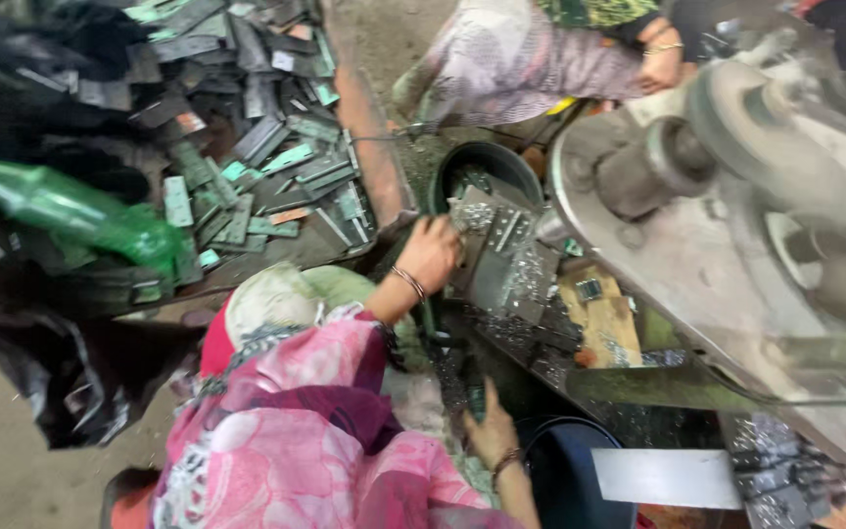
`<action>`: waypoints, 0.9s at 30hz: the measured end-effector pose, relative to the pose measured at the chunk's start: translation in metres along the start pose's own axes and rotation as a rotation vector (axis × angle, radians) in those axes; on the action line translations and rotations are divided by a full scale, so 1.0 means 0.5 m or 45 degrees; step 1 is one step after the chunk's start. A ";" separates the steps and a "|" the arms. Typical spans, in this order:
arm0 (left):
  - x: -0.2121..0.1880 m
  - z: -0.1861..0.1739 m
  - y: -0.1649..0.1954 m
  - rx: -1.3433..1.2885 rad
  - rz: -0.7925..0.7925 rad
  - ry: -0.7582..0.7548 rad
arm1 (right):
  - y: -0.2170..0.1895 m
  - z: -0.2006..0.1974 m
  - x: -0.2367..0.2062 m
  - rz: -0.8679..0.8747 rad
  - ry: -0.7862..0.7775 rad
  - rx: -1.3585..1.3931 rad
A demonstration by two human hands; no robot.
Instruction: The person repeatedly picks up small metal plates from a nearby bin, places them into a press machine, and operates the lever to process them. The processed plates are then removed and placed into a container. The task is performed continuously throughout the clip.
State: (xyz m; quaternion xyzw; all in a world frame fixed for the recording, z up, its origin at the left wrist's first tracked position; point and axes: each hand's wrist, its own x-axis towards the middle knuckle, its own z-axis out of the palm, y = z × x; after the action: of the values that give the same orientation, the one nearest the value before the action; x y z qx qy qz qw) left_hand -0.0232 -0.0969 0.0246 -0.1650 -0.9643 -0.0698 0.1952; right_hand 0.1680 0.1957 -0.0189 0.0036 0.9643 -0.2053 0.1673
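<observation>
Both hands are apart: the left hand presses on a grey metal sheet beside the black bowl, and the right hand rests lower, near a dark bucket, grip unclear.

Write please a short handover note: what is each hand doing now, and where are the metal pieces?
Left hand: on the metal strips beside the black bowl; grip blurred.
Right hand: low, by the dark bucket; hold unclear.
Large heap of flat metal pieces lies at left, machine at right.
Another person's hand is at top.
Done and left: cannot tell.
</observation>
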 end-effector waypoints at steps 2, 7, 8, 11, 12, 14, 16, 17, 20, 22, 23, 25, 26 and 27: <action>-0.016 -0.007 -0.078 0.034 -0.196 0.018 | -0.039 -0.062 -0.007 0.053 -0.043 -0.143; -0.080 0.006 -0.279 -0.207 -0.710 -0.279 | -0.126 -0.148 0.002 0.116 -0.146 -0.358; -0.103 0.016 -0.312 -0.179 -0.777 -0.290 | -0.134 -0.154 0.001 0.106 -0.138 -0.364; -0.182 0.052 -0.383 -0.122 -0.878 -0.297 | -0.140 -0.160 -0.004 0.093 -0.128 -0.379; -0.204 0.065 -0.394 -0.115 -0.887 -0.351 | -0.137 -0.160 -0.005 0.091 -0.134 -0.378; -0.238 0.085 -0.409 -0.096 -0.905 -0.447 | -0.126 -0.158 -0.003 0.093 -0.140 -0.377; -0.256 0.106 -0.416 -0.050 -0.853 -0.393 | -0.111 -0.156 0.000 0.106 -0.152 -0.380; -0.257 0.114 -0.421 -0.025 -0.827 -0.365 | -0.103 -0.153 0.002 0.116 -0.160 -0.378; -0.241 0.129 -0.435 0.055 -0.841 -0.495 | -0.076 -0.144 0.007 0.095 -0.154 -0.346; -0.226 0.137 -0.445 0.018 -0.834 -0.616 | -0.057 -0.138 0.011 0.009 -0.117 -0.290; -0.221 0.141 -0.449 0.001 -0.831 -0.679 | -0.049 -0.135 0.013 0.069 -0.146 -0.306; -0.217 0.151 -0.455 0.040 -0.806 -0.541 | -0.036 -0.131 0.018 0.187 -0.200 -0.338; -0.218 0.158 -0.456 0.059 -0.792 -0.474 | -0.032 -0.130 0.021 0.171 -0.184 -0.327; -0.219 0.166 -0.455 0.066 -0.786 -0.514 | -0.029 -0.130 0.022 0.157 -0.169 -0.314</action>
State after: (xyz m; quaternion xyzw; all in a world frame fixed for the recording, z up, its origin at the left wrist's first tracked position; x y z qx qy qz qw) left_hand -0.0360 -0.3254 -0.1111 0.1282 -0.9892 -0.0670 -0.0251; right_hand 0.1357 0.2075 0.0393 0.0287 0.9670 -0.0746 0.2420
